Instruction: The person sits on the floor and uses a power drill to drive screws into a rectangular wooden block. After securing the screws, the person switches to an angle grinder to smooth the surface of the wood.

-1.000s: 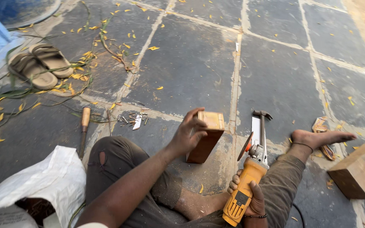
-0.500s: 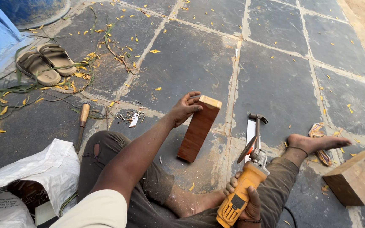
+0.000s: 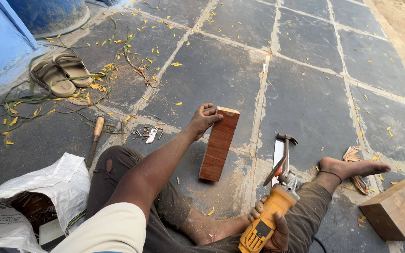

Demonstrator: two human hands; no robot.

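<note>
Head view: left hand [image 3: 202, 120] grips the top end of a reddish wood block [image 3: 219, 144], fingers wrapped round its upper corner, block standing tilted on the stone floor [image 3: 305, 103] between the person's legs. Right hand [image 3: 273, 229] closed tight around the body of a yellow angle grinder [image 3: 270, 213], just right of the block, disc pointing away. Hammer [image 3: 284, 140] lies beyond the grinder. Chisel [image 3: 94, 140] and scattered nails [image 3: 146, 133] left of the block. Sandals [image 3: 62, 75] far left. Bigger wood block [image 3: 399, 208] far right, white sack [image 3: 48, 182] lower left.
</note>
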